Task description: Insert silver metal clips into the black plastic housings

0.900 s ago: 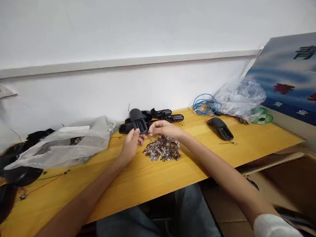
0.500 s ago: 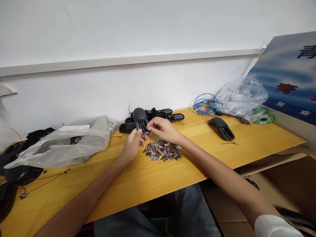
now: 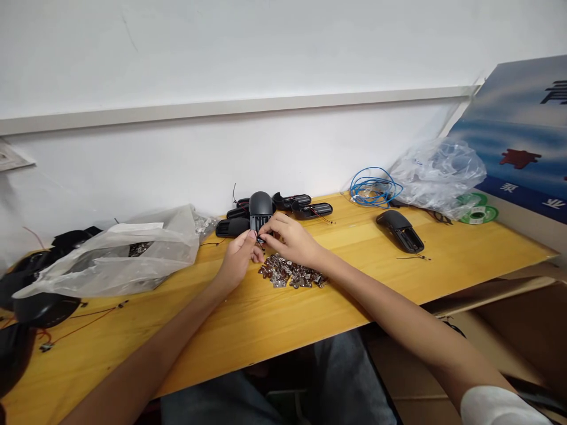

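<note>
As the left hand [image 3: 239,258] and the right hand [image 3: 290,241] meet over a yellow wood table [image 3: 398,283], the left fingers [image 3: 250,236] pinch the low end of a black plastic shell [image 3: 260,211] and hold it up. The right fingers [image 3: 266,230] are close together at the shell's open end, but what they pinch is too small to tell. A heap of small shiny metal bits [image 3: 290,273] lies just below the hands. More black shells [image 3: 234,227] lie behind them. One other black shell [image 3: 399,231] sits off to the right, near a coil of blue wire [image 3: 375,189] and a clear plastic bag [image 3: 438,176].
</note>
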Available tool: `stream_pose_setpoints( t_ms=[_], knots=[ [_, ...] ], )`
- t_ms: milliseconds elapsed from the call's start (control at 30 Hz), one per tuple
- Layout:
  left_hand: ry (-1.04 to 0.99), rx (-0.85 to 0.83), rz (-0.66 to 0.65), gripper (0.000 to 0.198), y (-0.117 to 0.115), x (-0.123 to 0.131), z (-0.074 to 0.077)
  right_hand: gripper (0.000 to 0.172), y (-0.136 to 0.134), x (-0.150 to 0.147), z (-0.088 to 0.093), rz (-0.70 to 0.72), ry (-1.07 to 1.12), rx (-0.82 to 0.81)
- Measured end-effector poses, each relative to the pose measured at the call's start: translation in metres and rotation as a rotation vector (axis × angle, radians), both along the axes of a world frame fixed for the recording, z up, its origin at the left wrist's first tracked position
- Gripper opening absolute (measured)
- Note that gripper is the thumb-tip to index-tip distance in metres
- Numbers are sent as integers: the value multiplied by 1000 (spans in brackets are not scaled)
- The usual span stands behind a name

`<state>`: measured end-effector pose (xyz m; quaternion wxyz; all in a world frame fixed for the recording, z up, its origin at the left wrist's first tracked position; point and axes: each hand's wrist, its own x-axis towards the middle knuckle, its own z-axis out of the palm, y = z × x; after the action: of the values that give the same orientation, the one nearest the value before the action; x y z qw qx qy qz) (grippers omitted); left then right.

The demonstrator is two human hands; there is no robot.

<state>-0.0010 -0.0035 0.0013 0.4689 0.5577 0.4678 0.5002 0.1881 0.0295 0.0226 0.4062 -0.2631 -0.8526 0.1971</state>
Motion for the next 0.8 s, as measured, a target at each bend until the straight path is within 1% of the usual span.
stream_pose_setpoints(
  t_ms=[200,433,633,800],
  knots=[
    [-70,-24,3,62,-1,1,1,14,1,0,-3,34,20,26],
    [-109,-23,1,59,-1,1,2,14,2,0,-6,55,40,24],
    [-109,-32,13,61,-1,1,3,18,1,1,-4,35,-34,33],
    [-119,-24,21,56,-3,2,5,24,-1,2,-1,22,-104,27]
  ],
)
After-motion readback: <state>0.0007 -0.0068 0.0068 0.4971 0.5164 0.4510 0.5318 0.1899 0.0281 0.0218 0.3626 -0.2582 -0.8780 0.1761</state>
